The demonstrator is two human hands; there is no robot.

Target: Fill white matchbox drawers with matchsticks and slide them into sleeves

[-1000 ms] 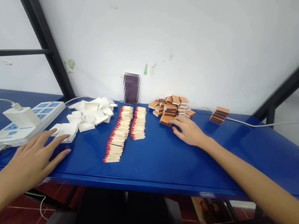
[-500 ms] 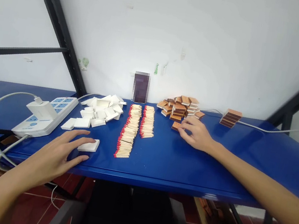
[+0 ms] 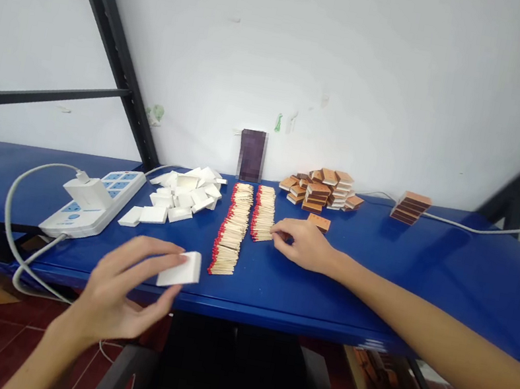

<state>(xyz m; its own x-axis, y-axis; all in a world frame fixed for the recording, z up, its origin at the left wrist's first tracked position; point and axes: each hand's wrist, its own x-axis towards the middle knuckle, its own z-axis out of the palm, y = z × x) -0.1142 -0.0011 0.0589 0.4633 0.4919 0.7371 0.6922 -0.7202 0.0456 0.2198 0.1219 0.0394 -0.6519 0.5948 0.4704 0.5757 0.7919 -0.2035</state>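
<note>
My left hand (image 3: 135, 290) is closed on a white matchbox tray (image 3: 180, 270), raised above the front edge of the blue table and tilted. My right hand (image 3: 304, 244) has its fingertips pinched at the bare ends of the matches in the shorter row of red-tipped matches (image 3: 264, 212); how many are between the fingers cannot be seen. Beside it on the left lies a longer row of matches (image 3: 232, 230). Just behind my right hand a single brown matchbox sleeve (image 3: 318, 221) lies flat on the table.
A heap of white trays (image 3: 185, 191) is at left, a pile of brown matchbox sleeves (image 3: 326, 189) at back right, and a stack of matchboxes (image 3: 410, 208) farther right. A power strip (image 3: 106, 208) with a plugged-in charger and looping cable lies at far left. A blurred dark object (image 3: 251, 155) leans on the wall.
My left hand has gripped the white tray and lifted it off the table, moving right. My right hand has left the single brown sleeve and moved left to the shorter match row.
</note>
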